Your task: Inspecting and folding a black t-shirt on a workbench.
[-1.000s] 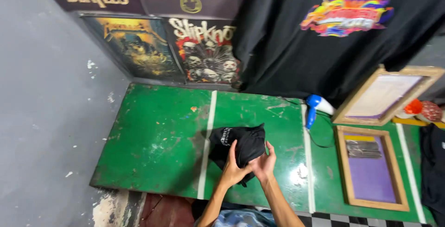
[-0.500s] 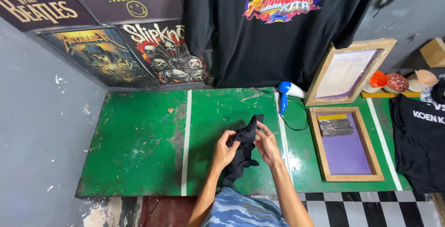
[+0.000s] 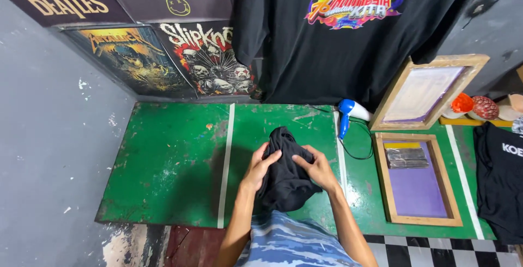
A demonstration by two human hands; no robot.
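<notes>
Holding a bunched black garment [image 3: 286,174] between them, both hands are closed on the cloth above the near edge of the green table [image 3: 163,163]. The left hand [image 3: 260,168] grips its left side with the fingers curled into the fabric, and the right hand [image 3: 316,170] grips the right side from above. The garment is crumpled, with one end pointing up and away from the person, and its lower part hangs down toward the body; it seems to touch the table only a little, if at all.

Judging from this, the work with the garment looks to be at an early point: the cloth is gathered in the hands but not spread or laid flat, and the table surface in front of it carries nothing.

To the right of the hands lies a wooden screen frame [image 3: 417,178] with a purple mesh, flat on the table. A second wooden frame [image 3: 425,92] leans against the wall behind it, and a blue and white hair dryer [image 3: 348,111] stands near it. A black printed shirt [image 3: 354,32] hangs on the wall above.
</notes>
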